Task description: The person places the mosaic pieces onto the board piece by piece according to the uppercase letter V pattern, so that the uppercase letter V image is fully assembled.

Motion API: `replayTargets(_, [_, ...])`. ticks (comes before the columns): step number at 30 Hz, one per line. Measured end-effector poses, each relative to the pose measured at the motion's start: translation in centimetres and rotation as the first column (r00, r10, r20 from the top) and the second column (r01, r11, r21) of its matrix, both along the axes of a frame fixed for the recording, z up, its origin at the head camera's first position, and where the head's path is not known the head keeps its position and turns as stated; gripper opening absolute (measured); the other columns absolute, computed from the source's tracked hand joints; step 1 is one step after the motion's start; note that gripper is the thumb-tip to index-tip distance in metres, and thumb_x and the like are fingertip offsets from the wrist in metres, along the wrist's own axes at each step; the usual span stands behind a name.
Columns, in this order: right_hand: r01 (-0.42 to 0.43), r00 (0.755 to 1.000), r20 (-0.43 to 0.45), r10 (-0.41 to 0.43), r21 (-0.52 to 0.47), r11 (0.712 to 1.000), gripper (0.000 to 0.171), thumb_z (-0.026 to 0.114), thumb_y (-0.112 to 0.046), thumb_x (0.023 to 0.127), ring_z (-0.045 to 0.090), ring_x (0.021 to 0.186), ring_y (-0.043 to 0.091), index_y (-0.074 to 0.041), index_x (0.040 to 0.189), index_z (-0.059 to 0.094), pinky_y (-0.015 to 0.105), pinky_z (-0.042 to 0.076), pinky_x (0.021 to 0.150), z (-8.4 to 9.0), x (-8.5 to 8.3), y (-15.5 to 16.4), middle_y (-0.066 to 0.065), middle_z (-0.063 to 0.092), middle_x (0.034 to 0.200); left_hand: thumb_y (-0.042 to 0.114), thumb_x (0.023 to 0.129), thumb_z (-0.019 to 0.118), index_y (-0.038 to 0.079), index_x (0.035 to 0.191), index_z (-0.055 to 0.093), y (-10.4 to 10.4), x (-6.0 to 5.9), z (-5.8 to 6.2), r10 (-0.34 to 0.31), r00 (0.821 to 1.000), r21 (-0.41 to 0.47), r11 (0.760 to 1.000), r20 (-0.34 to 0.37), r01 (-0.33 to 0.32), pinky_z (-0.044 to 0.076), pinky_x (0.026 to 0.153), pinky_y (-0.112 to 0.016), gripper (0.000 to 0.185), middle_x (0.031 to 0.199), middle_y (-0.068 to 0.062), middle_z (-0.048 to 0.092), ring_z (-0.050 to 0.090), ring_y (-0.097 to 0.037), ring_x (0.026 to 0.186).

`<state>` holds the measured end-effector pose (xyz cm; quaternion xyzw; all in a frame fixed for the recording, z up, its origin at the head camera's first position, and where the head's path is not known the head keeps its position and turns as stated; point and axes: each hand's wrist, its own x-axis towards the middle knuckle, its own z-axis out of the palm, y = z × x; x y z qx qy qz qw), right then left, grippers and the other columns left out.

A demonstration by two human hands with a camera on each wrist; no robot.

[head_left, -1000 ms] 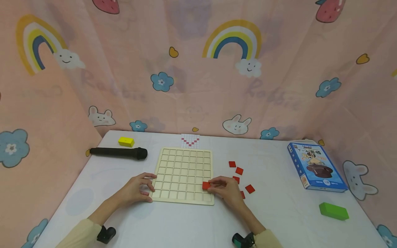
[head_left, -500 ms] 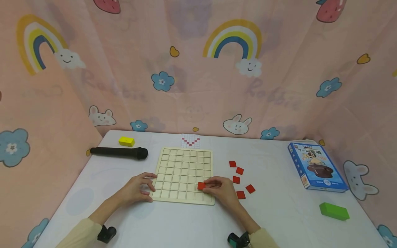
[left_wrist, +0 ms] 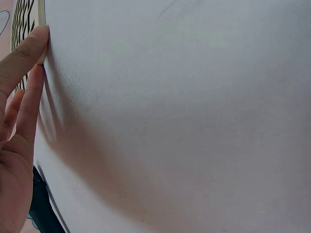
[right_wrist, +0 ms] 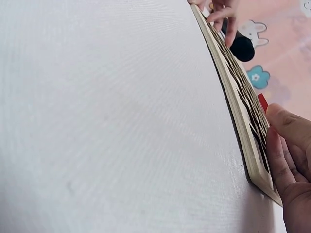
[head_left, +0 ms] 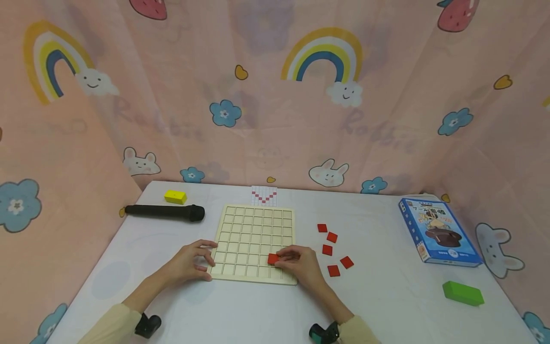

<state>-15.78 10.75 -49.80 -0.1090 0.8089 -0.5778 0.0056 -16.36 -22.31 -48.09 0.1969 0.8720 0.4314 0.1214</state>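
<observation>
Red tile (head_left: 272, 259): a small square pinched in the grip of the right hand (head_left: 298, 263), held over the wooden grid board (head_left: 255, 229), near its lower right cells, about 5 o'clock on the board.
Right hand: fingers curled round the tile, heel resting at the board's near right corner; in the right wrist view the fingers (right_wrist: 286, 145) lie on the board (right_wrist: 233, 92) edge with a sliver of red tile (right_wrist: 263, 102) showing.
Left hand (head_left: 191, 260): grip narrow, fingertips pressed to the board's near left edge at 7 o'clock; in the left wrist view a fingertip (left_wrist: 29, 46) touches the board's rim (left_wrist: 41, 14).
Loose red tiles (head_left: 332, 248): five, scattered on the white surface (head_left: 386, 296) at 3 o'clock of the board.
Pattern card (head_left: 263, 194): just past the board at 12 o'clock.
Black microphone (head_left: 165, 211): at 10 o'clock, yellow block (head_left: 174, 196) behind it.
Blue box (head_left: 438, 231): far off at 3 o'clock.
Green block (head_left: 462, 293): at 4 o'clock, near the surface's edge.
</observation>
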Motion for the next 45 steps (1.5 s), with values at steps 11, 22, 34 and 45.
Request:
replayTargets(11, [-0.044,0.999,0.004,0.044,0.007,0.999,0.026,0.083,-0.007,0.072,0.069,0.073,0.016,0.001,0.094,0.072,0.02,0.058,0.069,0.1,-0.1,-1.2,0.011,0.071,0.085,0.005,0.061,0.088,0.01,0.078,0.068,0.2,0.1,0.3,0.01,1.0,-0.009,1.0,0.006,-0.01,0.056,0.072,-0.016,0.026,0.134,-0.015,0.049,0.047,-0.04,0.12])
replayTargets(22, [-0.065,0.998,-0.003,0.065,0.008,0.998,0.024,0.082,-0.003,0.072,0.068,0.072,0.014,0.001,0.093,0.071,0.02,0.058,0.069,0.1,-0.2,-2.6,0.01,0.071,0.085,0.005,0.062,0.087,0.01,0.078,0.067,0.0,0.2,0.2,0.001,1.0,0.004,1.0,0.002,-0.001,0.055,0.073,-0.016,0.026,0.134,-0.016,0.049,0.046,-0.042,0.121])
replayTargets(34, [-0.069,0.997,-0.024,0.071,0.062,0.996,0.023,0.081,-0.003,0.074,0.067,0.072,0.014,0.001,0.095,0.071,0.019,0.058,0.069,0.2,-0.4,-3.3,0.009,0.07,0.085,0.006,0.062,0.088,0.011,0.077,0.068,0.0,0.1,0.2,0.008,1.0,0.006,1.0,0.011,-0.008,0.056,0.073,-0.016,0.025,0.135,-0.015,0.049,0.045,-0.042,0.123])
replayTargets(45, [-0.078,0.997,-0.013,0.079,0.077,0.994,0.023,0.081,-0.003,0.074,0.067,0.071,0.013,0.001,0.094,0.071,0.018,0.058,0.067,0.2,-0.6,-3.5,0.009,0.07,0.084,0.004,0.062,0.088,0.011,0.077,0.067,0.1,0.1,0.2,0.011,1.0,0.008,1.0,0.008,-0.011,0.056,0.073,-0.017,0.026,0.134,-0.016,0.049,0.045,-0.041,0.122])
